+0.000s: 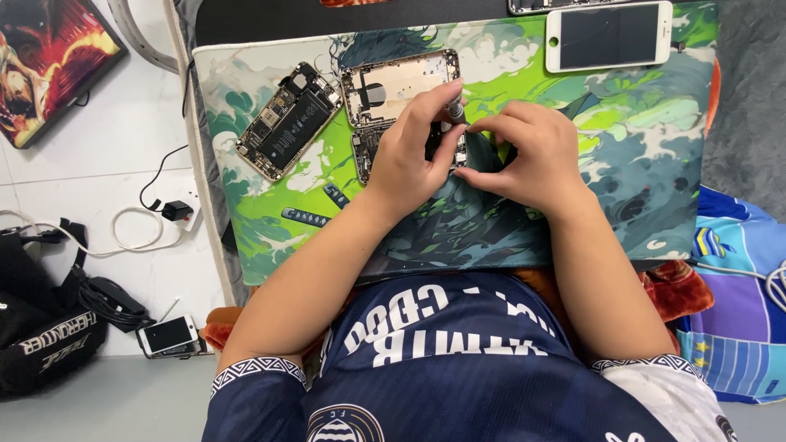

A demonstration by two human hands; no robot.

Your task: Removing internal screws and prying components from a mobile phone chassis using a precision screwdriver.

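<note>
On the floor off the worktop's left edge lie a white charger with its coiled cable, a black bag and a spare phone. A printed green mat covers the worktop.

Near the mat's far left corner lies an opened phone with its battery exposed. Just to its right lies a gutted rear housing, and directly below it a second opened phone chassis, largely hidden by the hands.

The left hand rests on that chassis. Its fingers are pinched around a slim metal screwdriver, which stands nearly upright, its tip hidden behind the fingers.

The right hand sits just beside it, fingers curled, with thumb and forefinger pressed together at the chassis's right edge. Whether they grip a small part cannot be determined.

For good work at this step, the driver is best kept vertical and both wrists braced on the mat, with light downward pressure, in order to avoid stripping a fine screw head.

At the far right corner lies a white detached screen panel, well apart from the hands.
</note>
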